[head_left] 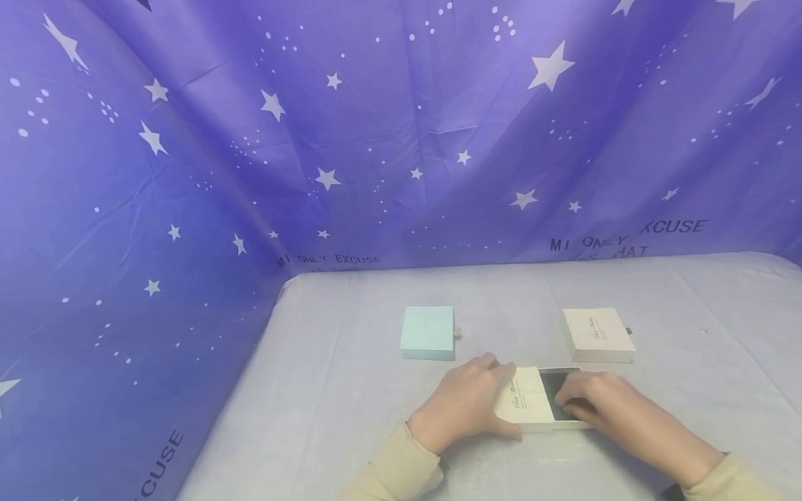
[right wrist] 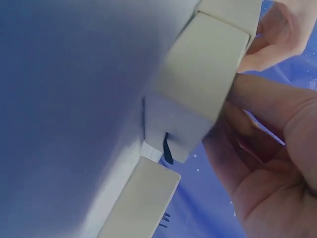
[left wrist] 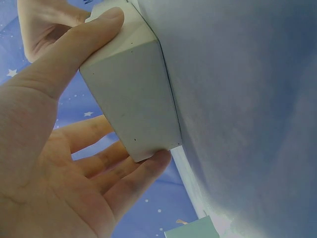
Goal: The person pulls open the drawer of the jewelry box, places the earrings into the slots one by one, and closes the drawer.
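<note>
A cream drawer box [head_left: 528, 402] with dark script lies flat on the table. Its inner drawer [right wrist: 200, 64] is slid partly out to the right, showing a dark lining [head_left: 554, 388]. My left hand [head_left: 465, 400] grips the outer sleeve [left wrist: 126, 94] from the left, thumb on the near side and fingers on the far side. The fingers of my right hand [head_left: 608, 407] are bent and reach down into the drawer. Their tips are hidden, so whether they pinch anything does not show. A black ribbon tab [right wrist: 168, 148] hangs from the drawer's end.
A light teal box [head_left: 428, 332] with a small tab on its right stands behind my left hand. Another cream box [head_left: 598, 335] with script and a dark tab stands at the back right. A grey-white cloth [head_left: 326, 417] covers the table; a purple star-patterned curtain [head_left: 401, 125] hangs behind.
</note>
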A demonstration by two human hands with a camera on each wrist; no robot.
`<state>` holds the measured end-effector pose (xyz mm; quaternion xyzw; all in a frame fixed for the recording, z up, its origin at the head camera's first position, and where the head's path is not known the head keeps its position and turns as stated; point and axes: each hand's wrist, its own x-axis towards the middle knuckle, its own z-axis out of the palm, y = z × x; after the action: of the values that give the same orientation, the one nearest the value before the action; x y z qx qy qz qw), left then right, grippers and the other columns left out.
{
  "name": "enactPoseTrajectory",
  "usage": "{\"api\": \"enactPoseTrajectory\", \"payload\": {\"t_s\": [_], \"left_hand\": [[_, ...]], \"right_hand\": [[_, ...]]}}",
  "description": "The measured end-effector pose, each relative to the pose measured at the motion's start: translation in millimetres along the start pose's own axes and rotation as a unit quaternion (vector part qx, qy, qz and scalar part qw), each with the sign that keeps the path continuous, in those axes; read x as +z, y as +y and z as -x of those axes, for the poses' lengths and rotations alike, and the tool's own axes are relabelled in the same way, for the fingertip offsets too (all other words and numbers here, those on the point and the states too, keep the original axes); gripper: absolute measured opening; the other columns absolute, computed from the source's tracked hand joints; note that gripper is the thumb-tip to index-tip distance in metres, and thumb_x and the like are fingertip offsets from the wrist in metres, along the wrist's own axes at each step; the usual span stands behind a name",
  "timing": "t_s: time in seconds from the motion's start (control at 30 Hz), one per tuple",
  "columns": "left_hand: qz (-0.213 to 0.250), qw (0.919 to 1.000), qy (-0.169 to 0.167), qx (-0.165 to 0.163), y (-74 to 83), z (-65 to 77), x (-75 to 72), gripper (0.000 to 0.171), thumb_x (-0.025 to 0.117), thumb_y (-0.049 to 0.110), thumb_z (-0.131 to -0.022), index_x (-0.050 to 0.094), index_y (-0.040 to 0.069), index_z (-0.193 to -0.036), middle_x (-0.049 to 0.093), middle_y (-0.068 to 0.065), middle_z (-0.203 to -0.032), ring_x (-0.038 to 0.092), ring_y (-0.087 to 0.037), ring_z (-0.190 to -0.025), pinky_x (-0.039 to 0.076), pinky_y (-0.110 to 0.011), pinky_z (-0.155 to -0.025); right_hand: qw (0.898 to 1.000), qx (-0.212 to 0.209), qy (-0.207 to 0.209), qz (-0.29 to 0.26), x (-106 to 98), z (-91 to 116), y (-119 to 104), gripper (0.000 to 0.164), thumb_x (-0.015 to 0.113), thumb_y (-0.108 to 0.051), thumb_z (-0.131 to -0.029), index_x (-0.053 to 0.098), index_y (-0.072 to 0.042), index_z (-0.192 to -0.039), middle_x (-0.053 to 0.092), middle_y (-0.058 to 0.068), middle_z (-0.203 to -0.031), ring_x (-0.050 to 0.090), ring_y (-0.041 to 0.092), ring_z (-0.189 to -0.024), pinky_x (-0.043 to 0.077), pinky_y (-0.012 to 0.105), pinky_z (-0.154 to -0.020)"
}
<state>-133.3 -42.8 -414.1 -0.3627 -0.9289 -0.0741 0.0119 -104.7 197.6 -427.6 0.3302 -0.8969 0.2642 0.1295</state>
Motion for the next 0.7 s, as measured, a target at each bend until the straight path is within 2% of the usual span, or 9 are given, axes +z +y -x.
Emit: {"api": "enactPoseTrajectory", "payload": {"t_s": [0.2,0.43,0.53,0.7], "left_hand": [[0.001,1.0,-0.001,-0.003,0.2,-0.2,-0.1,0.093,0.085,0.062,-0.062,0.058,0.017,-0.139,0.06,0.008,-0.107,0.052,0.0,-0.085,0.045,-0.011,-0.068],[0.004,1.0,-0.006,-0.004,0.9,0.1,-0.6,0.093,0.085,0.061,-0.062,0.057,0.018,-0.139,0.059,0.008,-0.106,0.05,0.0,-0.084,0.044,-0.011,-0.067],[0.004,1.0,-0.006,-0.004,1.0,-0.1,-1.1,0.093,0.085,0.061,-0.063,0.057,0.018,-0.14,0.059,0.008,-0.107,0.051,0.0,-0.084,0.044,-0.012,-0.068],[0.007,0.9999,-0.008,-0.006,1.3,0.1,-1.6,0.092,0.085,0.061,-0.063,0.057,0.018,-0.139,0.059,0.008,-0.107,0.051,0.0,-0.085,0.045,-0.012,-0.069]], "right_hand": [[1.0,0.0,0.009,-0.004,2,-1,0,0.031,0.08,0.007,-0.067,0.071,-0.021,-0.077,0.055,-0.022,-0.077,0.049,-0.009,-0.07,0.051,0.02,-0.059],[0.999,0.034,-0.011,0.022,-4,-1,-1,0.029,0.083,-0.001,-0.066,0.072,-0.019,-0.085,0.066,-0.015,-0.083,0.061,0.001,-0.076,0.055,0.028,-0.066],[0.998,0.044,0.001,0.037,-10,-1,-1,0.028,0.085,-0.005,-0.066,0.073,-0.018,-0.087,0.068,-0.013,-0.084,0.062,0.0,-0.076,0.056,0.028,-0.067],[0.997,0.06,0.02,0.049,-23,-1,3,0.032,0.084,-0.002,-0.066,0.074,-0.019,-0.091,0.071,-0.009,-0.088,0.063,-0.002,-0.078,0.057,0.03,-0.068]]}}
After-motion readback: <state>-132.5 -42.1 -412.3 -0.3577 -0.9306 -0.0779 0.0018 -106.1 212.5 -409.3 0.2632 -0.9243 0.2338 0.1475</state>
